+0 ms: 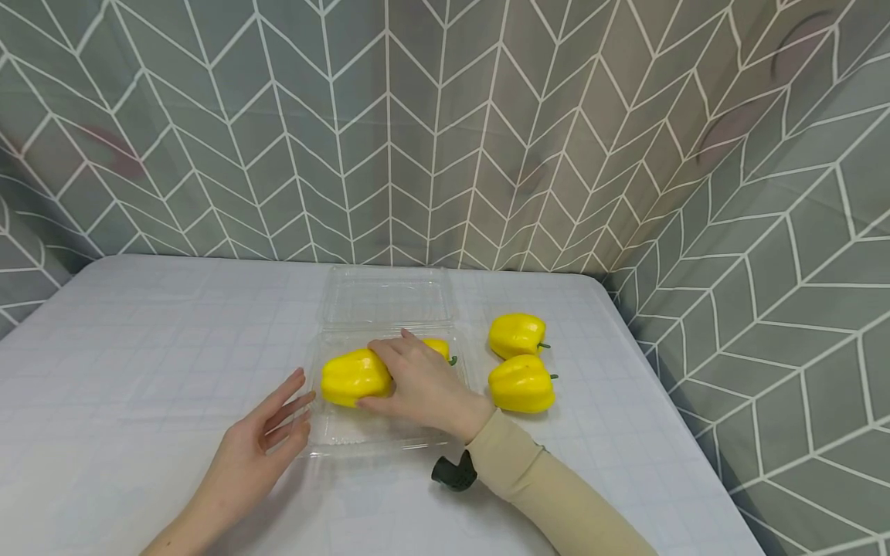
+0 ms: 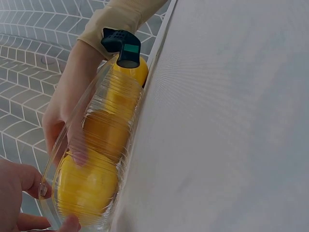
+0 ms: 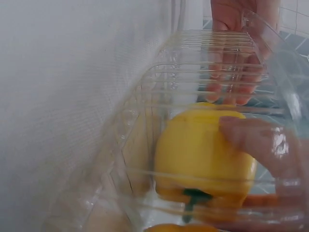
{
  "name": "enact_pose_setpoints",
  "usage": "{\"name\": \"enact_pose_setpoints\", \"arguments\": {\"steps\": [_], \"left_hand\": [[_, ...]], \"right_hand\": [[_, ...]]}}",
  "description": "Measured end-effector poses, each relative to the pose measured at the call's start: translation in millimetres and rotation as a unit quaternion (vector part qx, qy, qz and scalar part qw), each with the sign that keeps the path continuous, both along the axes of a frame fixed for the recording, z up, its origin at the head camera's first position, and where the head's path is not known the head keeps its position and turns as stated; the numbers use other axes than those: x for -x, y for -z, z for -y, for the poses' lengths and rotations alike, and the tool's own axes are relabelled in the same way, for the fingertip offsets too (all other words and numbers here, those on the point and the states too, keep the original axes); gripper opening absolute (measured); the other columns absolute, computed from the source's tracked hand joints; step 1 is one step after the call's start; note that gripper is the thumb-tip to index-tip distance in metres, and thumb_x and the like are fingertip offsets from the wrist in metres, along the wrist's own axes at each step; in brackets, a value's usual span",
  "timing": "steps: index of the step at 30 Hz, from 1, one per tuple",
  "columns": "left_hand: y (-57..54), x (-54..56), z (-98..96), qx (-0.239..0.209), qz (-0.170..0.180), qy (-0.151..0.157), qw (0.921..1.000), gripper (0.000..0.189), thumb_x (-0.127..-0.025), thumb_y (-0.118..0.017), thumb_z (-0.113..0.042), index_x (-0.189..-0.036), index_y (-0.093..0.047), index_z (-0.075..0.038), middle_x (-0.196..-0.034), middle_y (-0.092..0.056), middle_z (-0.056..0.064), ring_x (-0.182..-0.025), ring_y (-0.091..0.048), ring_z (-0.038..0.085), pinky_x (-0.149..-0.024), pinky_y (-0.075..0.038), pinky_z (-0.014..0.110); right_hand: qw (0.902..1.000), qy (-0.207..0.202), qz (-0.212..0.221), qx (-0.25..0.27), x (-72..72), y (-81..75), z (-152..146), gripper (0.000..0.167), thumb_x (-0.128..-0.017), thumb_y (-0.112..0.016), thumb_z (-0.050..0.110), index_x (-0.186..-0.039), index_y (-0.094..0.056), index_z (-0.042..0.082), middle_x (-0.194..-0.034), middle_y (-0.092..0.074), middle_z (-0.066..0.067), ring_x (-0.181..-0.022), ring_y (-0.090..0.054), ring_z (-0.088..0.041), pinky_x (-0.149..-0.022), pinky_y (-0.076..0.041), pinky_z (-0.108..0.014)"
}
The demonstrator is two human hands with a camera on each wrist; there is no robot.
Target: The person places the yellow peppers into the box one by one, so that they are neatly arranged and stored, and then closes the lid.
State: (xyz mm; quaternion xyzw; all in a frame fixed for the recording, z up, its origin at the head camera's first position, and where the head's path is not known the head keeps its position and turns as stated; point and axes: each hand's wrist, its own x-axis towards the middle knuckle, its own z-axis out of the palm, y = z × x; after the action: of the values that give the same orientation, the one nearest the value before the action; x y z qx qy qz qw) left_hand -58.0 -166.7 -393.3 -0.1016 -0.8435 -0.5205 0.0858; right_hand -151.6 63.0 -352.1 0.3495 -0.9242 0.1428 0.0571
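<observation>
A clear plastic clamshell container (image 1: 375,442) lies with its lid (image 1: 389,301) folded back. My right hand (image 1: 427,386) reaches into the base and grips a yellow bell pepper (image 1: 354,378) at its stem end, thumb on the near side. The pepper's green stem (image 3: 193,198) shows in the right wrist view. Another yellow bell pepper (image 1: 438,347) lies in the container, mostly hidden behind that hand. Beside the container's left wall is my left hand (image 1: 267,432), its fingers extended and at the rim.
Two more yellow bell peppers (image 1: 518,335) lie on the white-covered table (image 1: 174,347), right of the container. A dark wrist camera (image 1: 455,471) sits under the right sleeve. Patterned curtains (image 1: 417,154) hang behind and to the right of the table.
</observation>
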Motion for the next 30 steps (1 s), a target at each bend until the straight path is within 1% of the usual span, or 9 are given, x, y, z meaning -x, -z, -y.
{"name": "enact_pose_setpoints", "arguments": {"steps": [3, 9, 16, 24, 27, 30], "left_hand": [[-0.3, -0.1, -0.2, 0.001, 0.003, -0.001, 1.0, 0.061, -0.097, -0.064, -0.006, -0.153, -0.04, -0.012, -0.156, -0.042, 0.009, -0.116, -0.059, -0.008, -0.09, -0.053, 0.007], [-0.8, 0.2, -0.2, 0.005, 0.007, -0.003, 1.0, 0.061, -0.097, -0.064, -0.007, -0.153, -0.04, -0.011, -0.156, -0.042, 0.009, -0.117, -0.058, -0.008, -0.089, -0.053, 0.006], [-1.3, 0.3, -0.2, 0.003, 0.014, -0.006, 0.9999, 0.061, -0.097, -0.064, -0.008, -0.154, -0.04, -0.012, -0.156, -0.041, 0.009, -0.117, -0.058, -0.009, -0.089, -0.053, 0.006], [-1.1, 0.3, -0.2, 0.003, 0.015, -0.008, 0.9999, 0.061, -0.098, -0.064, -0.009, -0.154, -0.04, -0.013, -0.156, -0.042, 0.008, -0.116, -0.058, -0.008, -0.089, -0.053, 0.006], [-0.8, 0.2, -0.3, 0.004, 0.011, -0.007, 0.9999, 0.061, -0.098, -0.064, -0.008, -0.154, -0.04, -0.013, -0.156, -0.042, 0.009, -0.116, -0.059, -0.008, -0.09, -0.053, 0.006], [-0.5, -0.2, -0.2, 0.005, 0.005, -0.005, 1.0, 0.062, -0.097, -0.064, -0.007, -0.154, -0.04, -0.013, -0.156, -0.042, 0.009, -0.116, -0.058, -0.008, -0.09, -0.053, 0.006]], "right_hand": [[1.0, -0.004, 0.001, -0.002, 1.1, -0.3, -0.6, 0.07, -0.083, -0.078, 0.046, -0.137, -0.056, 0.007, -0.133, -0.063, -0.007, -0.129, -0.056, -0.025, -0.125, -0.031, -0.038], [0.9999, 0.0, 0.016, 0.003, 3.0, -0.5, -1.8, 0.07, -0.084, -0.079, 0.041, -0.139, -0.054, 0.007, -0.137, -0.061, -0.008, -0.134, -0.052, -0.031, -0.12, -0.039, -0.042], [0.9998, 0.007, 0.015, 0.014, 3.3, 0.8, -1.5, 0.068, -0.084, -0.079, 0.039, -0.138, -0.055, 0.006, -0.135, -0.062, -0.01, -0.132, -0.053, -0.034, -0.116, -0.044, -0.043], [0.9998, 0.015, 0.004, 0.01, 2.6, 1.5, -0.6, 0.067, -0.084, -0.078, 0.041, -0.137, -0.055, 0.005, -0.135, -0.062, -0.01, -0.133, -0.053, -0.033, -0.117, -0.043, -0.042], [0.9998, 0.02, -0.003, 0.004, 1.6, 2.3, 0.3, 0.067, -0.084, -0.078, 0.042, -0.135, -0.056, 0.005, -0.133, -0.062, -0.01, -0.132, -0.053, -0.033, -0.117, -0.043, -0.041], [0.9996, 0.021, -0.017, 0.0, 1.2, 3.3, 1.3, 0.065, -0.084, -0.077, 0.043, -0.133, -0.057, 0.005, -0.131, -0.063, -0.01, -0.131, -0.054, -0.031, -0.119, -0.041, -0.039]]}}
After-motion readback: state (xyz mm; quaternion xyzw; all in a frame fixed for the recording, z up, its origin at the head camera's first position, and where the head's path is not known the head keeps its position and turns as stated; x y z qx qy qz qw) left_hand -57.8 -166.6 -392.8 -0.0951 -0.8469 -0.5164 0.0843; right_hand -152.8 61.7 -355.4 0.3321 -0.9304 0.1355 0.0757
